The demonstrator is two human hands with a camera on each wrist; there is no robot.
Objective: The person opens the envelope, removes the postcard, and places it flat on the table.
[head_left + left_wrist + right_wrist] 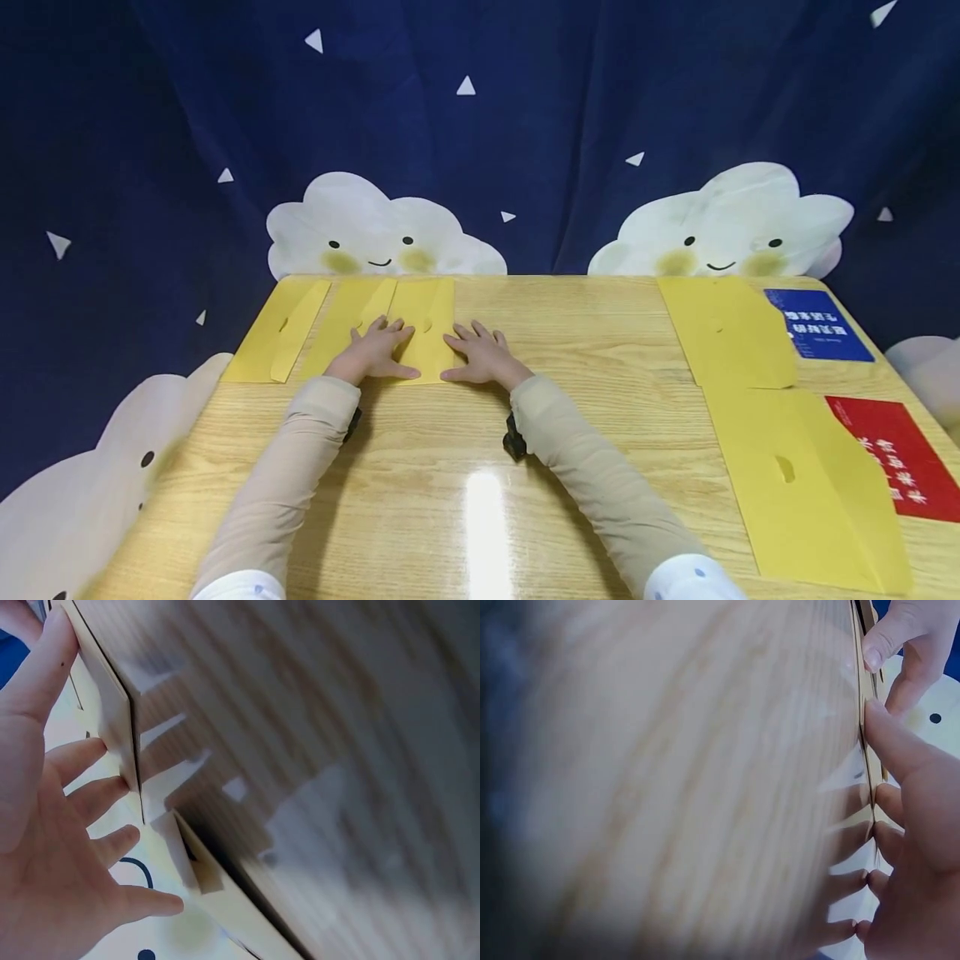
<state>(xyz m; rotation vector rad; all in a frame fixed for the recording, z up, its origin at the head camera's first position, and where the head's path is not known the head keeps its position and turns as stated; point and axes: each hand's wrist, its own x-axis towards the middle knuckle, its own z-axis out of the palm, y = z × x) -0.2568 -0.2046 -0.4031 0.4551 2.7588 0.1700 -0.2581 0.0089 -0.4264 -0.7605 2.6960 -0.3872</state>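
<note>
Three yellow paper envelopes with flaps lie in a row along the far left of the table in the head view. My left hand point(372, 352), fingers spread, reaches across the middle envelope point(330, 333) onto the right-hand envelope point(426, 302). At that envelope's right edge is my right hand point(483, 357), its fingers also spread, with the thumb touching or close to the near corner. Farthest left lies another envelope point(262, 342). The left wrist view shows the left hand's point(67, 855) straight fingers by the envelope edges; the right hand point(922, 840) shows low along the tabletop.
On the right of the wooden table point(420, 517), a far yellow envelope point(720, 333) has a blue card point(828, 333) partly beneath it. A nearer envelope point(780, 517) overlaps a red card point(911, 467). A dark blue curtain point(525, 125) with cloud shapes hangs behind.
</note>
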